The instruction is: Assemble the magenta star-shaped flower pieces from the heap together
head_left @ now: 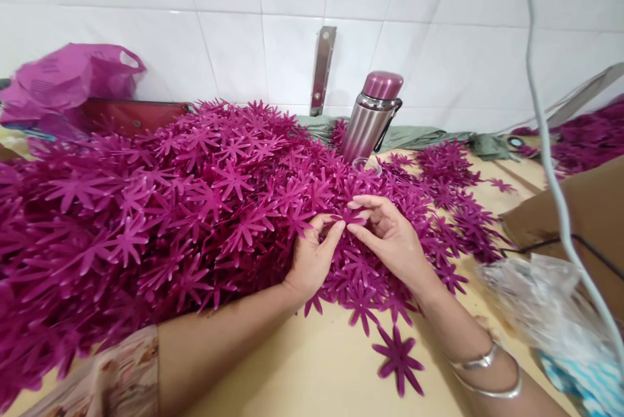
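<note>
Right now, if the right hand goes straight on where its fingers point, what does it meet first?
The right hand points left: beyond the flower it pinches, probably the left hand, fingertip to fingertip.

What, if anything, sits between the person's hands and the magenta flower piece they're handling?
Nothing visible. The left hand and right hand both pinch the magenta flower piece directly, over the flower heap.
</note>
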A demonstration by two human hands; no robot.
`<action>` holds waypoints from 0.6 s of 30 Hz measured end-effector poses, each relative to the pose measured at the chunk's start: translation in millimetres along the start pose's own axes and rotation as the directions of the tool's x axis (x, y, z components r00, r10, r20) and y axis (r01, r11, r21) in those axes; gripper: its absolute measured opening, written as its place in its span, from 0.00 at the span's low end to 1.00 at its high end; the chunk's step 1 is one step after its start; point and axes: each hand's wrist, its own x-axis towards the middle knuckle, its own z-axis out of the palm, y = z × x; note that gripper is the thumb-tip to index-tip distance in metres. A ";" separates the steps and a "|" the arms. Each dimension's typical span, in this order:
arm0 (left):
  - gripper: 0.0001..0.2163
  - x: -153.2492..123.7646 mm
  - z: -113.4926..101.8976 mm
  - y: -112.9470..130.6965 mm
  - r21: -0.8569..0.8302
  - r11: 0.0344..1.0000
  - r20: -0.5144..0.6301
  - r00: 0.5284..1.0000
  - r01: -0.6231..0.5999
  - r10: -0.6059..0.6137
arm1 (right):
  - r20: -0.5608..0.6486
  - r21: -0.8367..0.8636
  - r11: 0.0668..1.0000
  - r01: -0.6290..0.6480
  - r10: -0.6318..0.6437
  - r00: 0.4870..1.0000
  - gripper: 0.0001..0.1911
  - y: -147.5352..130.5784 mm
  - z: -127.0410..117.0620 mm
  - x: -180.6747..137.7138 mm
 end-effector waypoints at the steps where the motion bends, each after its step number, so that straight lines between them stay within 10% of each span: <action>1: 0.07 -0.1 0.2 -0.3 0.000 1.000 -0.006 1.000 0.006 -0.006 | -0.001 -0.010 1.000 -0.001 0.001 1.000 0.21 0.6 -0.9 0.0; 18: 0.10 2.9 3.6 -3.6 -0.171 0.980 -0.018 0.994 0.103 -0.107 | 0.035 -0.324 0.907 0.270 -0.273 0.961 0.19 -10.7 -4.3 -2.3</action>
